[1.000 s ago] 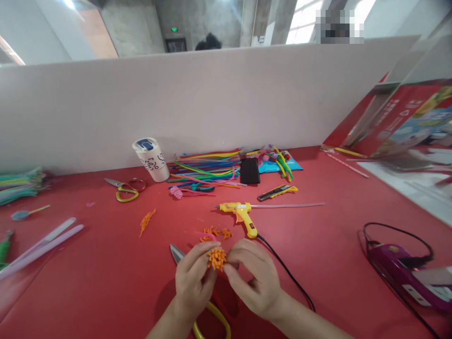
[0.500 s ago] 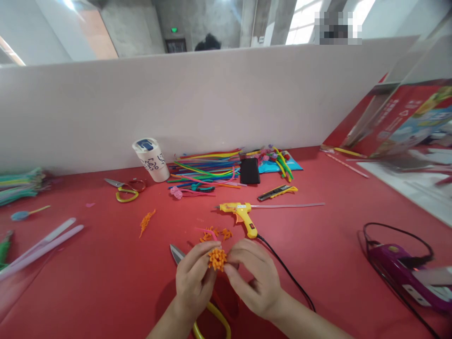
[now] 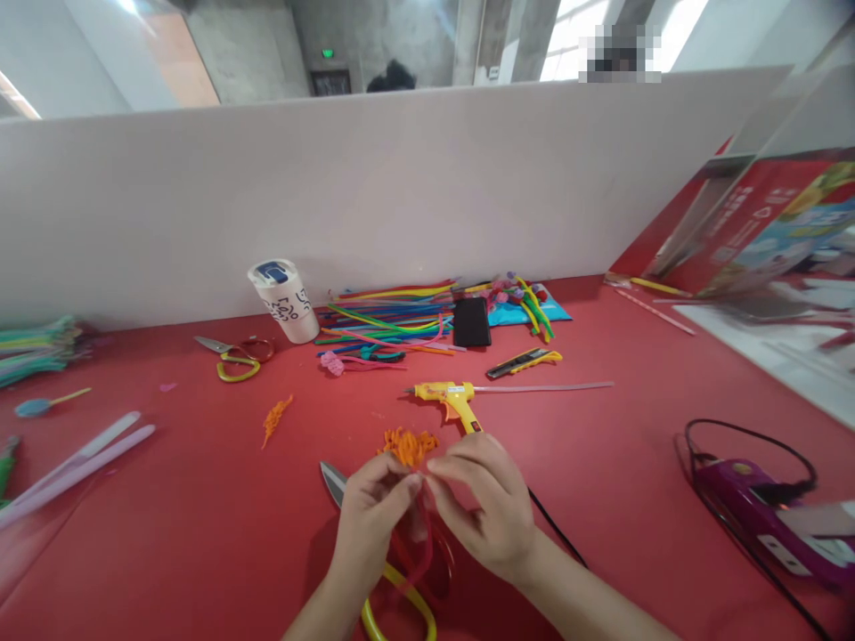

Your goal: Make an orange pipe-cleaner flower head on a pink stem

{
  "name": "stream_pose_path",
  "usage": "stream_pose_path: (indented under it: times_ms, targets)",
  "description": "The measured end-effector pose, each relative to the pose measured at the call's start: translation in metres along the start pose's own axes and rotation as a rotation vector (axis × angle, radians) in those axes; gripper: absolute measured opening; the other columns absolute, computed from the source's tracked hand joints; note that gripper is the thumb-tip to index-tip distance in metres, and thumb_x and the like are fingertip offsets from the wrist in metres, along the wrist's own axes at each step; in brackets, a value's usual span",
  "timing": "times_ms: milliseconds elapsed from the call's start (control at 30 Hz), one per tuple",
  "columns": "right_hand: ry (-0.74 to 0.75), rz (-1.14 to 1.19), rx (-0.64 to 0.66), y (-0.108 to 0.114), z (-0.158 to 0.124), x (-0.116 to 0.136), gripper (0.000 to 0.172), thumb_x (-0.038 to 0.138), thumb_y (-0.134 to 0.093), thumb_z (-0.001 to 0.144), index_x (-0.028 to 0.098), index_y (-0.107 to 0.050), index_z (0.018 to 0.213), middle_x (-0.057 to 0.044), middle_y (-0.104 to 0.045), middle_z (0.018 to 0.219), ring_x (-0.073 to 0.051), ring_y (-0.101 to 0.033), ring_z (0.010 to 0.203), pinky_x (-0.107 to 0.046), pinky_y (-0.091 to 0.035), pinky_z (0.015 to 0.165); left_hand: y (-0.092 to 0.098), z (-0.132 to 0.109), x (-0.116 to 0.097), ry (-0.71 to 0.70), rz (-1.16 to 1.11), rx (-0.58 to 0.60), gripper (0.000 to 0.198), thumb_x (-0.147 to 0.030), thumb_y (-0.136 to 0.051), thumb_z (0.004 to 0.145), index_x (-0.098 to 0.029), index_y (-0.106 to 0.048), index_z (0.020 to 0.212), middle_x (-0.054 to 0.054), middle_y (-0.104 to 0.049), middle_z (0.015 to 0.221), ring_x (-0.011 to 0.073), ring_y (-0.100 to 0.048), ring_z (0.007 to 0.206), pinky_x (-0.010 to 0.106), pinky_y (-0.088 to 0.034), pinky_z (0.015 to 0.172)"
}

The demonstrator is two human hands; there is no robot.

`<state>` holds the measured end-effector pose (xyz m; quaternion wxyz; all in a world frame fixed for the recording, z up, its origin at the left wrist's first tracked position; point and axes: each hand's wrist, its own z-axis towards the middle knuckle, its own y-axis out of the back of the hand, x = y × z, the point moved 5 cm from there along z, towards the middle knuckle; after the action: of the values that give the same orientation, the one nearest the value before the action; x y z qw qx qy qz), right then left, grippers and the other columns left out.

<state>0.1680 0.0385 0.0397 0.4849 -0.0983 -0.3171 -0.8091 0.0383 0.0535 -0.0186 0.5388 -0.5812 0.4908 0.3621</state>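
My left hand (image 3: 375,512) pinches a thin pink stem, probably a pipe cleaner (image 3: 425,556), whose free end hangs down toward me. Just beyond my fingertips is a fuzzy orange bunch (image 3: 409,445); it seems to be the head on this stem, overlapping loose orange bits on the table. My right hand (image 3: 484,512) has its thumb and forefinger drawn together beside the left fingertips, and what lies between them is too small to make out. Beneath my hands lie large scissors with yellow handles (image 3: 367,614), partly hidden.
A yellow glue gun (image 3: 444,392) with a clear stick lies beyond my right hand, its black cord (image 3: 557,525) running toward me. Farther back are a utility knife (image 3: 525,363), coloured pipe cleaners (image 3: 387,312), a black case (image 3: 471,322), a cup (image 3: 287,307) and smaller scissors (image 3: 237,367).
The orange head has tipped away from me, and the pink stem has swung from the far side to hang toward me. Both hands stay close together in the same place.
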Motion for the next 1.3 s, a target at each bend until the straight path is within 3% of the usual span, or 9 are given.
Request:
stream_pose_path:
  times_ms: [67,133,400,533,700,867,967,1067,1300]
  targets:
    - [-0.089,0.001,0.016,-0.002,0.0,-0.009,0.017,0.011,-0.054,0.08,0.021,-0.058,0.093,-0.004,-0.06,0.079,-0.017,-0.055,0.073,-0.031,-0.047,0.065,-0.004,0.001,0.007,0.147,-0.13,0.01,0.02,-0.026,-0.069,0.067,-0.017,-0.052,0.061,-0.006,-0.056,0.044,0.0065,-0.047,0.025,0.015,-0.036,0.028]
    - [-0.14,-0.004,0.039,-0.005,-0.001,-0.015,0.013,0.014,-0.054,0.08,0.02,-0.058,0.091,-0.004,-0.059,0.08,-0.017,-0.055,0.076,-0.031,-0.047,0.067,-0.006,0.003,0.01,0.209,-0.2,0.026,0.023,-0.026,-0.07,0.065,-0.017,-0.05,0.06,-0.005,-0.059,0.044,0.0061,-0.046,0.024,0.014,-0.034,0.027]
    - [-0.184,-0.008,0.107,-0.014,-0.002,-0.02,0.01,0.017,-0.055,0.079,0.02,-0.059,0.087,-0.004,-0.06,0.081,-0.018,-0.055,0.078,-0.032,-0.047,0.069,-0.006,0.003,0.013,0.226,-0.256,0.051,0.022,-0.024,-0.071,0.065,-0.016,-0.051,0.061,-0.007,-0.055,0.041,0.0062,-0.048,0.024,0.013,-0.035,0.027]
    - [-0.246,-0.036,0.091,-0.007,0.003,-0.024,0.009,0.022,-0.051,0.081,0.02,-0.059,0.084,-0.003,-0.059,0.077,-0.017,-0.055,0.073,-0.029,-0.046,0.065,-0.003,0.005,0.013,0.211,-0.211,0.02,0.025,-0.027,-0.07,0.066,-0.017,-0.048,0.061,-0.008,-0.055,0.042,0.0059,-0.047,0.024,0.013,-0.034,0.027]
    - [-0.503,-0.217,0.108,0.006,0.002,-0.07,0.015,0.03,-0.051,0.081,0.02,-0.052,0.07,-0.002,-0.053,0.068,-0.015,-0.049,0.059,-0.026,-0.037,0.054,0.004,0.01,0.007,0.176,-0.154,-0.043,0.026,-0.029,-0.068,0.07,-0.018,-0.045,0.064,-0.004,-0.062,0.049,0.0042,-0.046,0.028,0.011,-0.028,0.027]
    - [-0.757,-0.3,0.222,-0.006,-0.016,-0.116,0.019,0.032,-0.066,0.071,0.019,-0.054,0.068,-0.004,-0.056,0.072,-0.02,-0.056,0.072,-0.027,-0.038,0.058,0.001,0.008,0.005,0.223,-0.195,0.012,0.025,-0.031,-0.064,0.076,-0.018,-0.045,0.067,-0.002,-0.066,0.058,0.004,-0.048,0.031,0.011,-0.028,0.028]
    - [-0.893,-0.241,0.301,-0.014,-0.024,-0.128,0.018,0.031,-0.063,0.079,0.014,-0.059,0.087,-0.006,-0.061,0.091,-0.02,-0.058,0.084,-0.033,-0.046,0.071,-0.001,0.008,0.007,0.248,-0.256,0.072,0.02,-0.031,-0.061,0.079,-0.016,-0.052,0.07,-0.002,-0.064,0.054,0.0037,-0.048,0.032,0.012,-0.031,0.03]
    - [-1.026,-0.098,0.347,-0.015,-0.028,-0.135,0.027,0.032,-0.054,0.088,0.016,-0.055,0.111,-0.006,-0.058,0.111,-0.019,-0.059,0.093,-0.039,-0.05,0.079,0.0,0.011,0.009,0.26,-0.291,0.098,0.017,-0.029,-0.061,0.079,-0.013,-0.06,0.078,-0.002,-0.062,0.054,0.003,-0.048,0.034,0.011,-0.033,0.033]
    - [-1.229,0.4,0.285,-0.014,-0.033,-0.133,0.031,0.032,-0.053,0.089,0.016,-0.053,0.115,-0.007,-0.056,0.114,-0.02,-0.059,0.095,-0.04,-0.05,0.079,0.009,0.019,0.008,0.222,-0.359,0.082,0.017,-0.023,-0.069,0.071,-0.014,-0.055,0.069,0.0,-0.065,0.06,0.0031,-0.051,0.039,0.011,-0.036,0.036]
